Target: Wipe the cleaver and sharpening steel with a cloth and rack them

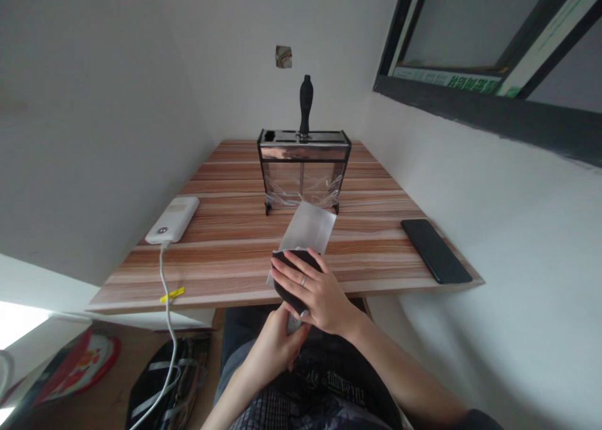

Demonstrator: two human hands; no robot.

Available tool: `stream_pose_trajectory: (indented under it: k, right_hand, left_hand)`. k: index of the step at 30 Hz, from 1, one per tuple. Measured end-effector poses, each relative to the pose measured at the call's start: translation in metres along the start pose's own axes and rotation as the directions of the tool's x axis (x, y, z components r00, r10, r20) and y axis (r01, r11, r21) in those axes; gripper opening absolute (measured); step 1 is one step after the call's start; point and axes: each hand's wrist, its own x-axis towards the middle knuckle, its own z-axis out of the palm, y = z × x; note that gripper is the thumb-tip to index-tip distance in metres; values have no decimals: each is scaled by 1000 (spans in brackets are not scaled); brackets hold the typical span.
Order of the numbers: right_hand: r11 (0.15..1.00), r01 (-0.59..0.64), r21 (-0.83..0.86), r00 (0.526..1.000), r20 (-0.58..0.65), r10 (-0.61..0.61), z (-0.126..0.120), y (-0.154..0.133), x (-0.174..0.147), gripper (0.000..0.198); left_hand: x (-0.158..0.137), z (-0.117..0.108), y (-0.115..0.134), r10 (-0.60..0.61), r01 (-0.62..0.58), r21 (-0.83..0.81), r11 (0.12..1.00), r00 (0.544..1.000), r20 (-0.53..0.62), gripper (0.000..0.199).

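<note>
A dark, flat, round-ended brush-like thing (288, 286) with a pale rim and a light grey handle (293, 323) is tilted over the table's front edge; its exact kind is unclear. My left hand (277, 342) wraps its fingers round the handle. Across the dark face lies my right hand (320, 295), fingers stretched and somewhat spread, a ring on one of them. Just beyond both hands, a translucent plastic sleeve (310, 226) rests on the tabletop, its near part covered by the dark thing.
Behind the sleeve stands a black-framed box (305, 153) with clear sides and an upright black handle (306, 104). A white power bank (173, 220) with a cable is left, near a yellow strip (172, 294). A black phone (435, 251) lies right on the wooden table (226, 229).
</note>
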Motion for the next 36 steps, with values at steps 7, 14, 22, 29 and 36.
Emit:
stream_pose_trajectory:
  k: [7,14,22,29,36]
  right_hand:
    - [996,70,51,997,5,-71,4,-7,-4,47]
    - [993,88,75,996,24,-90,2,-5,-5,47]
    - [997,70,42,997,17,-70,3,-2,-3,49]
    - [1000,-4,-10,1000,-7,4,-3,13,1,52]
    - [986,-150,-76,988,-60,145,-6,41,7,53]
  left_hand:
    - [1,1,-3,40,-40,-27,999,999,-9,21]
    - [0,1,3,57,-57,11,998,998,-29,15]
    - [1,2,1,-23,24,-35,999,1000,8,14]
    - [2,3,4,-54,55,-14,998,997,59,15]
    - [-1,2,6,-56,49,58,997,992,114,13]
